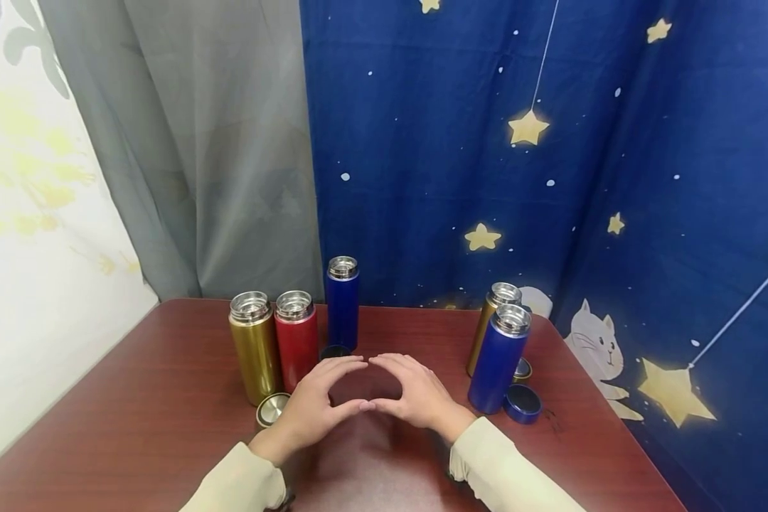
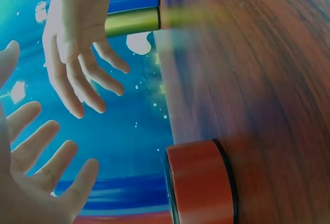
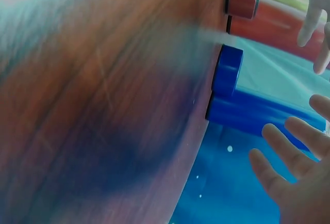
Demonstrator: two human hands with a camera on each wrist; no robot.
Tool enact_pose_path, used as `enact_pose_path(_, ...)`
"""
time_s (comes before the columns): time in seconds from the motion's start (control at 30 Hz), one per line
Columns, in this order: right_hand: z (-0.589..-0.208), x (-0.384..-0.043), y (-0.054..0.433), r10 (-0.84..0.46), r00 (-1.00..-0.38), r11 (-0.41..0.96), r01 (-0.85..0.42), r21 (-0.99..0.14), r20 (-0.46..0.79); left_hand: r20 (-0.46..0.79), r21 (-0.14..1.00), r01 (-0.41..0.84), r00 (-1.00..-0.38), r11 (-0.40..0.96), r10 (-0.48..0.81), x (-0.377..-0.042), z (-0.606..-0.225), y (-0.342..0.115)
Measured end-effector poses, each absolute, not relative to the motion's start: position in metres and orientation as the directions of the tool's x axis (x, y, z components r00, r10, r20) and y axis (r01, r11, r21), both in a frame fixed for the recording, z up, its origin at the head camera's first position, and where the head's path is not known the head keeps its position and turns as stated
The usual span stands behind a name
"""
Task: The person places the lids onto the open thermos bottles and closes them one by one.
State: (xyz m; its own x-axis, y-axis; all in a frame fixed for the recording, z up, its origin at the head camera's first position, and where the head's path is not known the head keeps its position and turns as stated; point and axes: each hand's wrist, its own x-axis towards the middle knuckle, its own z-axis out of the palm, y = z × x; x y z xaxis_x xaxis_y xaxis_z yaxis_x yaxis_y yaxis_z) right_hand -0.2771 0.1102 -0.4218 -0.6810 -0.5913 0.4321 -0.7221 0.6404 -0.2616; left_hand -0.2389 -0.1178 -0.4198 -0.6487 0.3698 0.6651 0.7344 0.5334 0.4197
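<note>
My left hand (image 1: 313,402) and right hand (image 1: 425,398) are raised over the table, facing each other with fingers gently arched and tips meeting, so they frame a ring shape. Neither holds anything. Left of them stand an uncapped gold bottle (image 1: 254,359) and an uncapped red bottle (image 1: 296,345). Behind is a blue bottle (image 1: 343,306), its dark lid (image 1: 335,351) partly covered by my left hand. To the right, another blue bottle (image 1: 498,366) stands before a second gold bottle (image 1: 483,328). The red lid (image 2: 201,182) shows in the left wrist view; my left hand hides it from the head view.
A gold lid with a silver top (image 1: 273,408) lies by the left gold bottle. On the right are a blue lid (image 1: 523,403) and a smaller-looking gold-rimmed lid (image 1: 523,369). The reddish wooden table (image 1: 134,405) ends at a grey curtain (image 1: 249,156) and a blue starry curtain (image 1: 422,156).
</note>
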Motion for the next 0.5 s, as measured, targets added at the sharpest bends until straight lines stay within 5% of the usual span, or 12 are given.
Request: enact_pose_path(0.5,-0.428,-0.269,0.087,-0.571,-0.632,0.572,-0.764,-0.299,0.524,0.706,0.609,0.709,-0.689,0.357,0.163,-0.238,-0.418,-0.126)
